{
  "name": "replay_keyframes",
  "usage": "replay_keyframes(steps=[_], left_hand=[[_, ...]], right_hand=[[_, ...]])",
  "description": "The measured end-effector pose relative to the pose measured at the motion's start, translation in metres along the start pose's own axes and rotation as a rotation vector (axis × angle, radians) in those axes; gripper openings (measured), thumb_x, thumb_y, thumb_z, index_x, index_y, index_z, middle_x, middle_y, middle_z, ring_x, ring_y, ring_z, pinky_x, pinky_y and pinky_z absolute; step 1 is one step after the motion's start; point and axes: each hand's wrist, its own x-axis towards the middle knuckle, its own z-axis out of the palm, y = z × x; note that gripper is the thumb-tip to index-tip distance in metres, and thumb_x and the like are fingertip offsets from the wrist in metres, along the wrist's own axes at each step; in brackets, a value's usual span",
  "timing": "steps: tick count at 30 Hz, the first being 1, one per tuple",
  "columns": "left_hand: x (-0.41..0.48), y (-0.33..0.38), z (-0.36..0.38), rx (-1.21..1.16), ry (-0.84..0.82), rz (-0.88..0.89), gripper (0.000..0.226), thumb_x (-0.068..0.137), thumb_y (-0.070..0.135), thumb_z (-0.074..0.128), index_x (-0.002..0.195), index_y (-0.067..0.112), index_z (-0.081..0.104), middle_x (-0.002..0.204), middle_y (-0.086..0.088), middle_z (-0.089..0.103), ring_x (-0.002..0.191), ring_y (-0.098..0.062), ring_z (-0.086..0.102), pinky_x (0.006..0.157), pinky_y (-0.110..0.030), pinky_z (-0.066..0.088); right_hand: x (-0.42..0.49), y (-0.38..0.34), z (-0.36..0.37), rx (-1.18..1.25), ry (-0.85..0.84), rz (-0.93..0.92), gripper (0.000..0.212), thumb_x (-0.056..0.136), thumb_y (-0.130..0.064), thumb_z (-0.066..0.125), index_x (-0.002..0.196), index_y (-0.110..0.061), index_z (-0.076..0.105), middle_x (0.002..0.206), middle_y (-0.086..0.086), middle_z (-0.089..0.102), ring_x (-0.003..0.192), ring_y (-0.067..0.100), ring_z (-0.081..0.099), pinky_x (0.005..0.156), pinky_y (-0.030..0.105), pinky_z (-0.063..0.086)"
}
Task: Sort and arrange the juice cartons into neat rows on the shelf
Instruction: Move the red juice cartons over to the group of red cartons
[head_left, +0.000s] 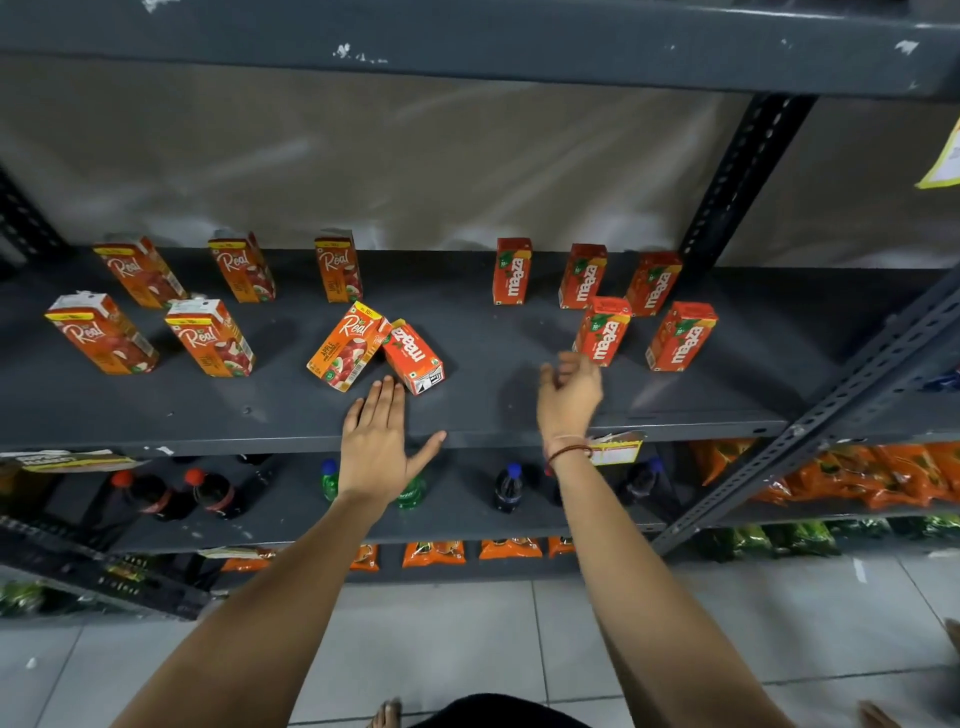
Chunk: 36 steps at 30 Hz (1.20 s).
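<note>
On the dark grey shelf (675, 395), several orange Real cartons stand at the left in two rows, such as one at the front (210, 338). Several red Maaza cartons stand at the right, the nearest (602, 330) just beyond my right hand (569, 395). In the middle a Real apple carton (345, 345) and a Maaza carton (414, 357) lie tipped over, touching each other. My left hand (376, 447) is flat and open at the shelf's front edge, fingertips just short of the two fallen cartons. My right hand is empty, with its fingers loosely curled and apart.
The shelf below holds cola bottles (150, 496) and green bottles (330, 480). Orange snack packets (857, 473) fill the lower right. A slanted metal brace (810, 415) crosses at the right, and an upright post (737, 176) stands behind the Maaza cartons.
</note>
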Motion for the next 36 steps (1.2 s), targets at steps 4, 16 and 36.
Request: replay_keyframes(steps=[4, 16, 36], left_hand=[[-0.01, -0.012, 0.004, -0.003, 0.003, -0.017, 0.095, 0.083, 0.072, 0.011, 0.135, -0.001, 0.041, 0.142, -0.018, 0.044, 0.133, -0.03, 0.038, 0.108, -0.046, 0.031], [-0.001, -0.004, 0.004, 0.015, -0.01, -0.003, 0.093, 0.082, 0.072, 0.013, 0.139, 0.001, 0.034, 0.146, -0.017, 0.039, 0.137, -0.028, 0.033, 0.111, -0.044, 0.026], [-0.001, -0.006, 0.006, 0.003, 0.014, 0.019, 0.096, 0.082, 0.073, 0.01, 0.137, -0.001, 0.038, 0.145, -0.019, 0.04, 0.135, -0.03, 0.036, 0.11, -0.046, 0.03]], right_hand=[[-0.031, -0.04, 0.046, -0.036, -0.498, -0.019, 0.036, 0.086, -0.02, 0.066, 0.114, 0.001, 0.059, 0.112, 0.023, 0.064, 0.102, 0.033, 0.063, 0.097, 0.042, 0.049], [-0.013, -0.088, 0.084, -0.481, -0.951, 0.045, 0.06, 0.083, -0.03, 0.068, 0.131, -0.002, 0.044, 0.135, 0.016, 0.054, 0.121, 0.031, 0.054, 0.097, 0.039, 0.045], [-0.02, -0.041, 0.078, 0.012, -0.72, 0.348, 0.067, 0.063, -0.023, 0.086, 0.119, -0.001, 0.058, 0.122, 0.014, 0.065, 0.113, 0.027, 0.061, 0.103, 0.041, 0.047]])
